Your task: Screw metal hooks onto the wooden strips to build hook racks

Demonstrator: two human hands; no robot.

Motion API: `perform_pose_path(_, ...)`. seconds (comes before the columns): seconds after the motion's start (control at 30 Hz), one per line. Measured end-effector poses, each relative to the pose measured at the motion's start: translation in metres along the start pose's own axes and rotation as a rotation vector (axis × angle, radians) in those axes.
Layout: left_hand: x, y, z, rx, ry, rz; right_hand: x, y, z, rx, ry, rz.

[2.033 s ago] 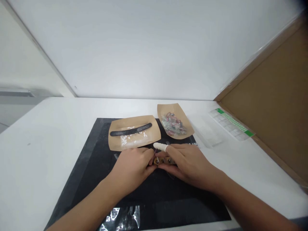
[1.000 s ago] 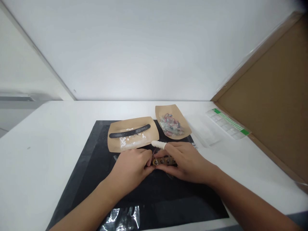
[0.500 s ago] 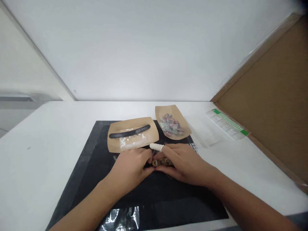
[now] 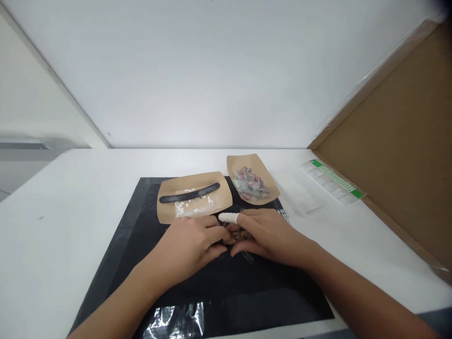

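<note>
Over the black mat [image 4: 247,301], both hands meet around a small amber-brown piece with dark round spots [image 4: 236,237]; what it is cannot be made out. My left hand [image 4: 192,240] has its fingertips closed on the piece's left end. From the other side, my right hand [image 4: 271,235] grips it between thumb and fingers, which cover its right end. A white finger cot [image 4: 229,217] covers the right index finger, which stretches beyond the piece. Just below the right thumb lies a thin clear scrap of plastic [image 4: 247,257].
Behind the hands, a brown paper tray [image 4: 165,214] holds a dark nail file [image 4: 190,193] and small white bits. Another paper tray [image 4: 236,162] holds small clear-wrapped pieces. At right lie a clear plastic sheet with green strips [image 4: 335,181] and a cardboard wall [image 4: 399,146].
My left fingers have shifted right, over the piece's left end. My right thumb has drawn back from the left thumb, and more of the clear scrap shows below it.
</note>
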State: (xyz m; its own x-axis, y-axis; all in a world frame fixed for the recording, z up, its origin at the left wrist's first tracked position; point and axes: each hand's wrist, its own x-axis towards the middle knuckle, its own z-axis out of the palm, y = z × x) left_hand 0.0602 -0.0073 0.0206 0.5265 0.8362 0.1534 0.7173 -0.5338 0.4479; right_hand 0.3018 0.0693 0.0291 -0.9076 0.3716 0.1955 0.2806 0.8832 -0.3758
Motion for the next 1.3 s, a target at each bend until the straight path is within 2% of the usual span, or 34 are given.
perform_pose_path(0.4,-0.001,-0.003,0.004,0.009,0.034,0.056,-0.003,0.003,0.002,0.003,0.006,0.008)
perform_pose_path(0.8,-0.001,-0.003,0.008,0.015,0.073,0.064,-0.003,-0.003,-0.001,0.125,-0.029,0.131)
perform_pose_path(1.1,0.0,0.0,0.006,0.066,0.12,0.097,-0.002,-0.007,-0.004,0.1,-0.006,0.124)
perform_pose_path(1.3,0.0,0.0,0.005,0.048,0.112,0.102,-0.003,-0.009,-0.004,0.099,0.011,0.112)
